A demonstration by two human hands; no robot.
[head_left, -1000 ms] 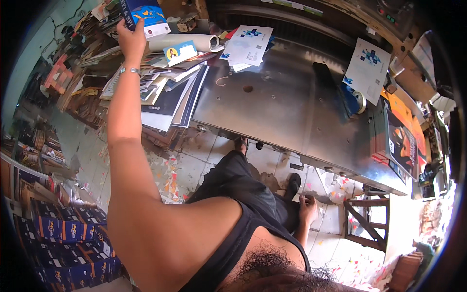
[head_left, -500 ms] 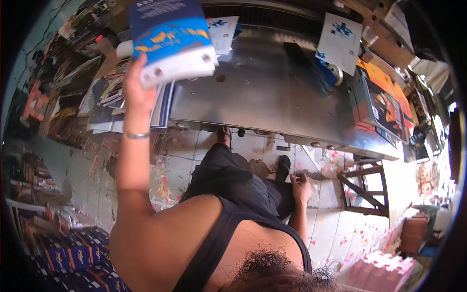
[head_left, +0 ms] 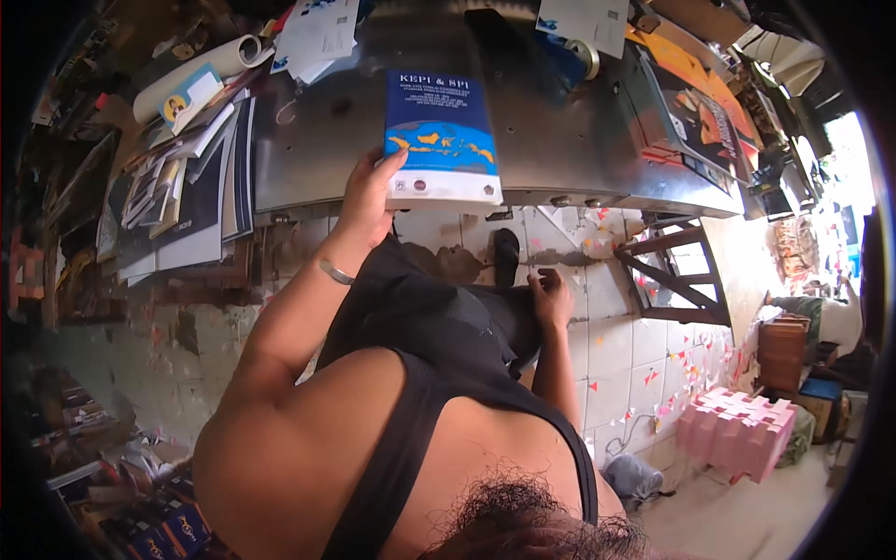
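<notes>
My left hand (head_left: 367, 200) is closed on the lower left corner of a thick paperback book (head_left: 442, 140), thumb on top of the cover. The book's cover is dark blue above, with a light blue and yellow map and a white band along the bottom. It is over the front part of a metal table (head_left: 322, 154); whether it rests there or is held just above, I cannot tell. Low beside my thigh hangs my right hand (head_left: 553, 299), its fingers loosely bent and apart, with nothing in it.
Papers and flat covers (head_left: 191, 210) are heaped at the table's left, near a paper roll (head_left: 201, 75). White printed sheets (head_left: 583, 23) and a tape roll (head_left: 583, 58) lie at the back. Orange-covered books (head_left: 686, 107) are stacked right, above a wooden stool (head_left: 677, 271). Pink bundles (head_left: 737, 431) stand on the floor.
My left hand has brought the book from the far left over toward the middle front of the table, and it is now nearer me. My right hand still hangs by my thigh.
</notes>
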